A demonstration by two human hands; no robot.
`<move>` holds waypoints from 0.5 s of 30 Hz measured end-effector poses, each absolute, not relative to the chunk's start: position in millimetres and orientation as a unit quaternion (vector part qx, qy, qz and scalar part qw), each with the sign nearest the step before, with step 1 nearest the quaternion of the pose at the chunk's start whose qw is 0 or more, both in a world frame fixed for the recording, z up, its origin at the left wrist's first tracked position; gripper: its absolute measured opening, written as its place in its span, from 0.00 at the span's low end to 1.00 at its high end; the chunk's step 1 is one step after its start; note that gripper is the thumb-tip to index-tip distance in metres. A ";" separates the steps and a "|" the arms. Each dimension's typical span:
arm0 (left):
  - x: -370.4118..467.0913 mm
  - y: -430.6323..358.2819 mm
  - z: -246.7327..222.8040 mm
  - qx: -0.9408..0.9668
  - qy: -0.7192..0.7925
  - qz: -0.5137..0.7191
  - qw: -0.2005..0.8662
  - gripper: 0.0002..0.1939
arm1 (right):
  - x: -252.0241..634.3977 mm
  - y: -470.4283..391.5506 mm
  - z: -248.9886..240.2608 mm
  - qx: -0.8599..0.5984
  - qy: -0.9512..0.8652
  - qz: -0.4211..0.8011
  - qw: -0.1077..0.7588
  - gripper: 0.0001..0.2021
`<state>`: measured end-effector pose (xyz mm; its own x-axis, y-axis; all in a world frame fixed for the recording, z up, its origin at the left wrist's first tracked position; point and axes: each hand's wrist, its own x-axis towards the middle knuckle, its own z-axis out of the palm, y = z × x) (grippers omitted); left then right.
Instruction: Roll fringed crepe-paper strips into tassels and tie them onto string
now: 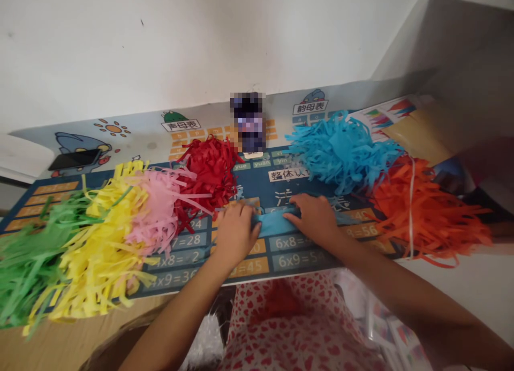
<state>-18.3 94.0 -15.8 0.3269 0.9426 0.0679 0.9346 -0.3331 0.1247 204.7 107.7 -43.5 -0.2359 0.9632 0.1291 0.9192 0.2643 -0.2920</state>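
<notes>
A light-blue fringed paper piece (271, 225) lies across the middle of the printed desk mat, a flat band showing between my hands and thin strips spreading past them. My left hand (236, 229) is closed over its left end, fingers curled down and thumb toward the middle. At the right end my right hand (314, 217) pinches the same piece, thumb pointing left. Fingertips of both hands are partly hidden. Just beyond my left hand sits a red paper pom-pom (211, 170). Behind my right hand is a bright-blue pom-pom (345, 150).
Pink (156, 207), yellow (106, 242) and green paper fringes (36, 253) crowd the left side. An orange pom-pom (431, 210) with a white cord (412, 210) is at the right. One phone (251, 127) stands at the back; a dark phone (76, 160) lies far left.
</notes>
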 end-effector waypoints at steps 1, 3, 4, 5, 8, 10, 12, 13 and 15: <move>-19.8 95.1 -16.0 0.844 0.529 0.084 0.010 0.11 | 204.7 106.5 -43.2 -0.601 -0.784 0.043 0.150 0.16; -22.5 98.6 -15.2 0.914 0.399 0.073 -0.017 0.10 | 205.0 104.2 -41.4 -0.586 -0.795 -0.014 0.158 0.16; -23.6 100.4 -14.2 0.941 0.336 0.048 -0.020 0.08 | 205.6 103.1 -39.8 -0.568 -0.807 -0.034 0.157 0.12; -24.5 101.8 -12.7 0.957 0.289 0.018 -0.021 0.07 | 206.7 101.8 -37.6 -0.546 -0.822 -0.050 0.153 0.08; -26.1 100.4 -6.4 0.967 0.250 -0.035 -0.019 0.06 | 213.8 97.1 -29.1 -0.447 -0.883 -0.057 0.129 0.06; -26.5 95.1 -2.4 0.964 0.263 -0.033 -0.017 0.06 | 220.8 93.7 -24.6 -0.372 -0.921 -0.029 0.114 0.05; -26.3 89.5 -0.2 0.960 0.279 -0.023 -0.014 0.07 | 227.3 92.0 -23.5 -0.318 -0.943 -0.010 0.098 0.05; -26.1 87.6 0.0 0.958 0.287 -0.019 -0.012 0.07 | 229.8 92.4 -24.2 -0.304 -0.949 -0.010 0.089 0.06; -25.6 86.3 -1.2 0.955 0.297 -0.013 -0.006 0.08 | 233.2 95.6 -27.0 -0.291 -0.953 -0.013 0.081 0.08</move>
